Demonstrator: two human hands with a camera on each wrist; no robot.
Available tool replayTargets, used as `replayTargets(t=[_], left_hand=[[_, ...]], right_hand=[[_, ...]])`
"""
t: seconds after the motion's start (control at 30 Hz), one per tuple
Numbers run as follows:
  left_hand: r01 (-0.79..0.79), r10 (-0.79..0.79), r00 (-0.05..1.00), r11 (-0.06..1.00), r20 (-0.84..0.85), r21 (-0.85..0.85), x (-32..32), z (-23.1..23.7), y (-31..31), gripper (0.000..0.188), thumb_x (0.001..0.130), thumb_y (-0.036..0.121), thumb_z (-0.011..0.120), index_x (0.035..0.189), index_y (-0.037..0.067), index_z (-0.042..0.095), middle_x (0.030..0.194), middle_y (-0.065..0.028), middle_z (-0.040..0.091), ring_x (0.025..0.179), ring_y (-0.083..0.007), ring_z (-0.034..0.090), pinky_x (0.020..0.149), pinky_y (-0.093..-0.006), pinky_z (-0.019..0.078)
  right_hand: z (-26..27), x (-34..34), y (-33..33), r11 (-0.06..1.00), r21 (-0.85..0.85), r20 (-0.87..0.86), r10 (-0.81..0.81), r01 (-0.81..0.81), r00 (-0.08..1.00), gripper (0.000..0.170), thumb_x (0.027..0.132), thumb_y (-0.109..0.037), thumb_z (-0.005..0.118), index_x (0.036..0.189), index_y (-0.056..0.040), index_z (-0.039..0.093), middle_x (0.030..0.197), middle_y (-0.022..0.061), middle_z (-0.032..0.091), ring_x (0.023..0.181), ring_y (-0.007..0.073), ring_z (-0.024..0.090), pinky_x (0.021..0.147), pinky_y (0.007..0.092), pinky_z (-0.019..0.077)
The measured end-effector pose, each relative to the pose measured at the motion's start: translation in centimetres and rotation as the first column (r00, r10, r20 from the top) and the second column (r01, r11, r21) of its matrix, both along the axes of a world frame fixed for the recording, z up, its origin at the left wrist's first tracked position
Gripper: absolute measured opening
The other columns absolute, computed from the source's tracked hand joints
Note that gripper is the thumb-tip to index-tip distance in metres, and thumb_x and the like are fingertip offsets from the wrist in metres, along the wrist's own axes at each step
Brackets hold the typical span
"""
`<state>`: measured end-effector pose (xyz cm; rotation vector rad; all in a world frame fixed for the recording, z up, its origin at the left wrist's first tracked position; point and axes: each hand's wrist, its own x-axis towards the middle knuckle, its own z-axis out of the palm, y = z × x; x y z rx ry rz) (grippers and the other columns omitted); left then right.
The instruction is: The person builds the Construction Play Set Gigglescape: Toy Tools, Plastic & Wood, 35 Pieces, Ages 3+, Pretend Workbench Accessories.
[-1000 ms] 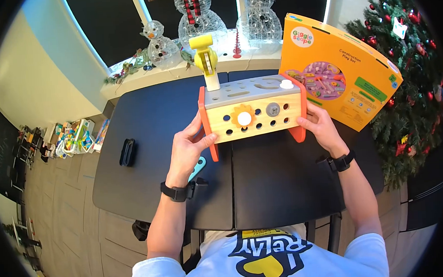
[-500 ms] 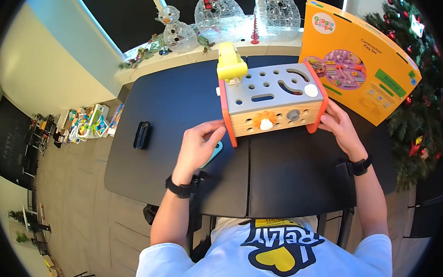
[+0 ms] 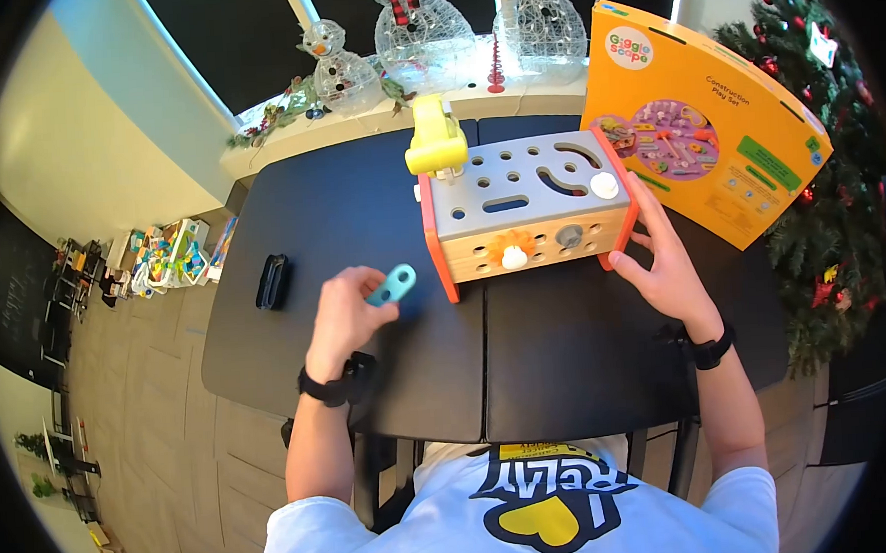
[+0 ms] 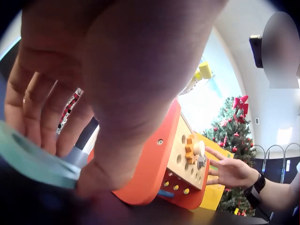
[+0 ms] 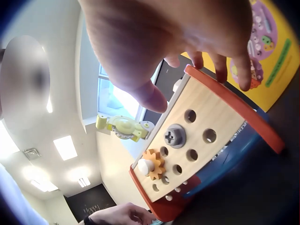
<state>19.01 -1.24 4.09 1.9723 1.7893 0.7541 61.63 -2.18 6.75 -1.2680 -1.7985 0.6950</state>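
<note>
My left hand (image 3: 340, 317) pinches a teal toy strip with holes (image 3: 395, 285) above the dark table, left of the toy workbench (image 3: 454, 238). In the left wrist view the strip (image 4: 40, 161) lies between thumb and fingers. The workbench has a grey slotted top, a wooden front and red end panels. An orange gear with a white bolt (image 5: 146, 167) and a grey screw head (image 5: 173, 136) sit on its front. A yellow toy piece (image 3: 436, 147) stands at its top left. My right hand (image 3: 671, 265) rests at the right end panel, its fingers fairly straight.
A small black case (image 3: 271, 282) lies on the left of the table (image 3: 408, 378). Behind the workbench at right stands a large orange box (image 3: 744, 186), near a decorated tree (image 3: 809, 287). Lit snowman figures (image 3: 345, 81) line the window sill.
Both hands gripped the workbench's ends, tilting it, and it came down onto the table. My left hand let go, moved left and picked up the teal strip. My right hand stays at the right end.
</note>
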Motion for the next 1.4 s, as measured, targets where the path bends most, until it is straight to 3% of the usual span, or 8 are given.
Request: replayTargets(t=[0.17,0.43,0.83,1.0,1.1,1.23,1.27,1.4], left_hand=[[0.104,-0.154,0.970,0.962,0.188,0.254,2.0,7.0,0.9,0.033,0.077,0.010,0.081,0.108,-0.001,0.076,0.099,-0.0092,0.074,0.091,-0.0178,0.070,0.086,-0.0340,0.0568],[0.559,-0.550,0.826,0.775,-0.122,0.295,5.8,9.0,5.8,0.026,0.083,0.012,0.084,0.107,0.002,0.078,0.113,-0.0119,0.076,0.101,-0.0319,0.073,0.091,-0.0384,0.0565],[0.538,-0.560,0.829,0.789,-0.014,0.298,6.8,8.7,6.0,0.022,0.085,0.008,0.082,0.107,0.003,0.078,0.118,-0.0113,0.077,0.101,-0.0286,0.072,0.094,-0.0374,0.0549],[0.308,-0.355,0.934,0.843,0.027,0.442,3.1,7.2,6.2,0.022,0.087,0.011,0.081,0.108,0.003,0.078,0.123,-0.0151,0.074,0.113,-0.0293,0.069,0.099,-0.0384,0.0528],[-0.015,0.026,0.999,0.927,-0.024,0.374,-3.5,4.0,7.3,0.030,0.087,0.024,0.079,0.109,0.003,0.077,0.128,-0.0169,0.071,0.121,-0.0329,0.066,0.106,-0.0434,0.0500],[-0.602,0.609,0.700,0.784,-0.372,0.151,-12.6,-1.2,7.1,0.064,0.078,0.045,0.082,0.131,0.011,0.069,0.150,-0.0193,0.054,0.140,-0.0396,0.048,0.111,-0.0529,0.0466],[-0.655,0.585,0.698,0.754,-0.413,-0.040,-14.2,-1.2,6.7,0.074,0.076,0.044,0.084,0.138,0.012,0.063,0.153,-0.0203,0.048,0.142,-0.0421,0.045,0.108,-0.0574,0.0473],[-0.615,0.556,0.721,0.789,-0.414,-0.013,-19.3,-4.5,5.1,0.060,0.073,0.032,0.088,0.124,0.006,0.071,0.116,-0.0204,0.071,0.109,-0.0353,0.069,0.096,-0.0449,0.0569]], right_hand=[[-0.2,-0.4,0.0,0.997,0.069,0.154,-0.030,0.019,0.988,0.089,0.090,-0.016,0.075,0.165,-0.0141,0.028,0.173,0.0194,0.017,0.157,0.0387,0.027,0.121,0.0478,0.0373],[-0.2,-1.2,-0.3,0.991,0.130,0.242,-0.068,0.037,0.968,0.093,0.088,-0.019,0.077,0.166,-0.0114,0.026,0.173,0.0216,0.014,0.157,0.0408,0.026,0.123,0.0478,0.0343],[0.0,-1.1,-0.5,0.995,0.096,0.245,-0.050,0.027,0.968,0.096,0.088,-0.019,0.077,0.167,-0.0125,0.024,0.172,0.0226,0.013,0.157,0.0408,0.026,0.122,0.0466,0.0346],[-0.3,-0.6,-1.3,0.994,0.105,0.269,-0.055,0.027,0.962,0.093,0.087,-0.019,0.078,0.165,-0.0107,0.027,0.171,0.0238,0.019,0.157,0.0407,0.027,0.123,0.0451,0.0331],[0.1,-0.5,-1.7,0.997,0.072,0.221,-0.034,0.019,0.975,0.093,0.086,-0.017,0.078,0.165,-0.0100,0.030,0.169,0.0246,0.024,0.157,0.0400,0.028,0.123,0.0448,0.0320],[-0.3,-0.6,-1.9,0.997,0.036,0.233,-0.079,0.072,0.969,0.093,0.086,-0.016,0.078,0.165,-0.0102,0.030,0.170,0.0241,0.024,0.156,0.0385,0.030,0.124,0.0455,0.0313],[-0.4,-0.6,-1.9,0.996,0.045,0.229,-0.086,0.077,0.970,0.092,0.086,-0.016,0.078,0.165,-0.0101,0.031,0.170,0.0241,0.024,0.156,0.0383,0.030,0.124,0.0456,0.0314],[-1.2,-0.8,-1.7,0.987,0.140,0.247,-0.109,0.076,0.963,0.091,0.087,-0.015,0.078,0.165,-0.0095,0.031,0.169,0.0242,0.026,0.156,0.0385,0.031,0.124,0.0463,0.0318]])
